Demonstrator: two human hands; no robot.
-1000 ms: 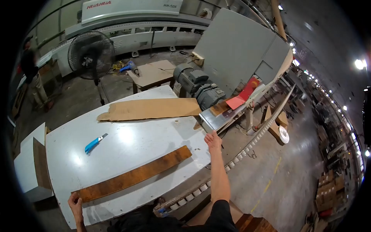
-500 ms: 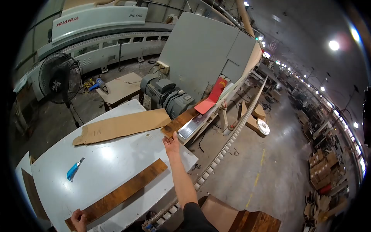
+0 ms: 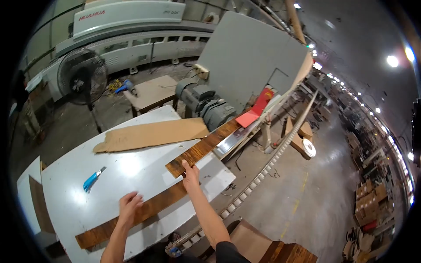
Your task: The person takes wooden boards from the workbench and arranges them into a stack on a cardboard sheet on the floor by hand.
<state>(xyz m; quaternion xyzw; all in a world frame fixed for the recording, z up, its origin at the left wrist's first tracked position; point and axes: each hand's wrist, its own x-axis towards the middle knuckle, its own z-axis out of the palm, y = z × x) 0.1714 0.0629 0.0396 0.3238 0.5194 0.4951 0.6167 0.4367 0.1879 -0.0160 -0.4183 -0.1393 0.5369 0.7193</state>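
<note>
My right hand (image 3: 190,174) grips the near end of a brown wood-grain board (image 3: 204,148), thumb on top. That board runs from under the red guard (image 3: 256,110) on the machine and juts over the white table (image 3: 149,164). A second wood-grain board (image 3: 153,207) lies on the table's near side. Over this second board hovers my left hand (image 3: 130,205), slightly blurred, fingers loosely apart and holding nothing. To the left rests a blue utility knife (image 3: 93,179) with its blade out. A flat piece of brown cardboard (image 3: 151,135) lies behind.
A grey motor (image 3: 206,105) stands beside the feed strip. A fan (image 3: 82,76) and a small table (image 3: 151,92) with a blue heat-gun-like tool (image 3: 127,87) are at the back left. Stacked boards (image 3: 289,253) sit low right, past a roller track (image 3: 258,173).
My right hand has drawn the upper board toward me, off the machine and over the table. My left hand has let go of the lower board's near end and risen rightward.
</note>
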